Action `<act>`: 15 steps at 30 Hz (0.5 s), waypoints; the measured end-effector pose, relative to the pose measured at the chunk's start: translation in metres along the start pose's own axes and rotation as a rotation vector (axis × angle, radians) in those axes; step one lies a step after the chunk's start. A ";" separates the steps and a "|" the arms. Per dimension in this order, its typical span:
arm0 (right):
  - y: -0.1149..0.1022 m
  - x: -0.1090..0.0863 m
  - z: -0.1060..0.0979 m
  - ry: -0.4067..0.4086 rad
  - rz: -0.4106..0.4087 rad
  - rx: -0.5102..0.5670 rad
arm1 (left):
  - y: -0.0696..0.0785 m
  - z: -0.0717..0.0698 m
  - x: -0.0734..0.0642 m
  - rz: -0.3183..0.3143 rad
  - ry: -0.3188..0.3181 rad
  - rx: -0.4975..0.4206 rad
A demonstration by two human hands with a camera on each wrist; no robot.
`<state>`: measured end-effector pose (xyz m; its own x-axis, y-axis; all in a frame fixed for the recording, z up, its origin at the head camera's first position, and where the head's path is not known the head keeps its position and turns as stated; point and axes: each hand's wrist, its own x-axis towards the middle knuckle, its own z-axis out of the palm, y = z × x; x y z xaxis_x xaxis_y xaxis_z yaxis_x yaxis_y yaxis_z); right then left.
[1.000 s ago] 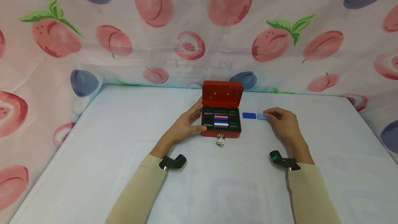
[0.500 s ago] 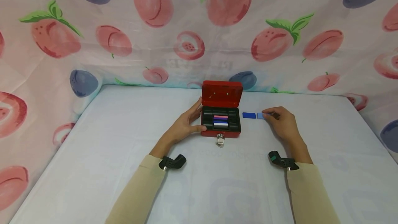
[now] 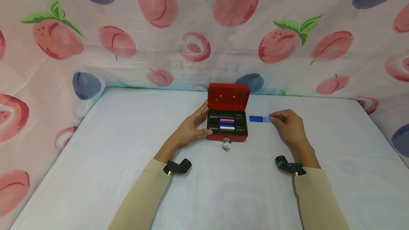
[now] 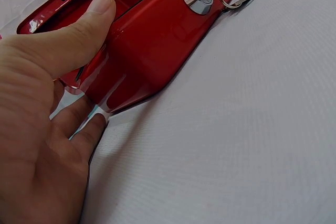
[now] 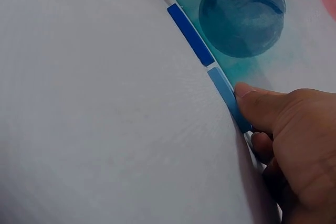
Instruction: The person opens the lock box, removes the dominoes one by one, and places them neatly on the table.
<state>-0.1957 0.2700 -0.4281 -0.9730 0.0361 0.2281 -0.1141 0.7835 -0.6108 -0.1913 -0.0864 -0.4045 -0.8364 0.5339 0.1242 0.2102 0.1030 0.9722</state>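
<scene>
A red cash box [image 3: 227,138] stands with its lid [image 3: 228,97] raised near the back of the table. Its black tray [image 3: 214,127] holds several thin coloured blocks [image 3: 227,124], among them pink, purple, blue and white ones. My left hand [image 3: 189,127] grips the box's left side, thumb on the rim and fingers along the outer wall [image 4: 44,114]. To the right of the box lies a dark blue block [image 3: 256,119]. Beside it my right hand [image 3: 292,127] pinches a light blue block [image 5: 229,98], which lies on the table end to end with the dark blue one.
A key with a ring [image 3: 226,146] hangs from the lock on the box's front. A white cloth [image 3: 204,194] covers the table, and a fruit-print sheet [image 3: 127,66] rises behind it. Each wrist wears a black camera mount [image 3: 177,166].
My right hand has slid slightly left with the light blue block, narrowing the gap to the dark blue one. My left hand and the cash box stay in place.
</scene>
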 end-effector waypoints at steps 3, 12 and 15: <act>0.000 0.000 0.001 0.000 -0.005 -0.005 | 0.000 0.000 0.000 0.000 0.002 0.005; 0.000 0.000 0.002 0.008 -0.011 -0.012 | 0.000 0.000 -0.001 0.000 0.000 0.008; 0.001 0.001 0.002 0.007 -0.010 -0.012 | 0.000 0.000 -0.001 0.001 -0.003 0.006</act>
<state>-0.1968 0.2691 -0.4302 -0.9702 0.0324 0.2400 -0.1218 0.7912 -0.5993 -0.1908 -0.0868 -0.4048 -0.8347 0.5365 0.1244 0.2138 0.1075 0.9710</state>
